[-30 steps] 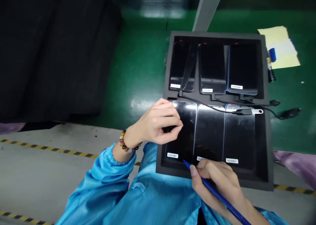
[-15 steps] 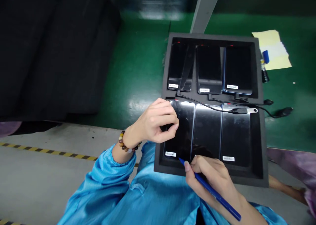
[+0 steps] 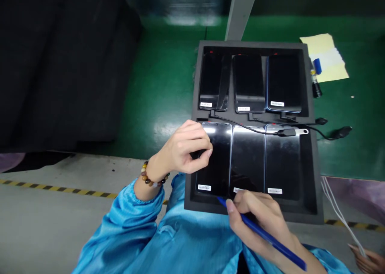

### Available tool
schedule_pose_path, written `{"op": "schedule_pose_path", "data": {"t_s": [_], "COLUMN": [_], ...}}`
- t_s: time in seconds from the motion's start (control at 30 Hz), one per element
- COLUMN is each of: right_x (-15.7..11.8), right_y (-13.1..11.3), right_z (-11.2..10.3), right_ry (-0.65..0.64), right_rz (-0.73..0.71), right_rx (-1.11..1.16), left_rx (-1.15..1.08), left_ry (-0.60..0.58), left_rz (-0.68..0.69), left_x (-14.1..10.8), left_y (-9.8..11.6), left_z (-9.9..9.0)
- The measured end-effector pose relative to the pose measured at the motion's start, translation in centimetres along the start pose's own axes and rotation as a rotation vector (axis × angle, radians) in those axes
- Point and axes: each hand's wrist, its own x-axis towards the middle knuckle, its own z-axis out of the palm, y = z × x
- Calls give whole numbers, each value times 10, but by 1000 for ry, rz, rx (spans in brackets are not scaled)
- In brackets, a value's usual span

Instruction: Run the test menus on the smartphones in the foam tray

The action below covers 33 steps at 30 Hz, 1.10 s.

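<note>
Several dark phones lie in two rows in a black foam tray (image 3: 319, 170). My right hand (image 3: 258, 218) is closed around a blue pen-like tool (image 3: 270, 240), whose tip is by the bottom edge of the lower left phone (image 3: 218, 162). Curled fingers of my left hand (image 3: 191, 148) rest over that phone's left side; whether they pinch anything is hidden. Beside it lie the lower middle phone (image 3: 248, 156), its label partly behind my right fingers, and the lower right phone (image 3: 282, 162). Black cables (image 3: 255, 129) run between the rows.
The tray stands on a green table (image 3: 162, 85). At the right lie yellow paper (image 3: 333, 67), a marker (image 3: 315, 85) and cable ends (image 3: 341, 133). Black cloth (image 3: 60, 65) hangs at the left. Another person's hand (image 3: 368, 260) holds white cords (image 3: 339, 214) at the lower right.
The view has shifted slightly, so the tray appears a little further left. The blue tool's tip sits slightly lower against the phone's bottom edge. Another person's hand and white cords have come into view.
</note>
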Motion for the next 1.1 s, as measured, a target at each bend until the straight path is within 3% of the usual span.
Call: {"op": "schedule_pose_path", "data": {"t_s": [0.13,0.2,1.1], "right_x": [-15,-23,-34], "right_y": [5,8,17], "right_z": [-25,-33,-32], "right_ry": [252,297,240], "right_rz": [63,65,71], "right_rx": [-122,-207,-244], "left_rx": [-2,-12,-21], "left_ry": [3,1,7], "left_rz": [-10,-10,-7], "left_x": [0,1,-3], "left_y": [0,1,-6], "left_z": [-1,-1,-1]}}
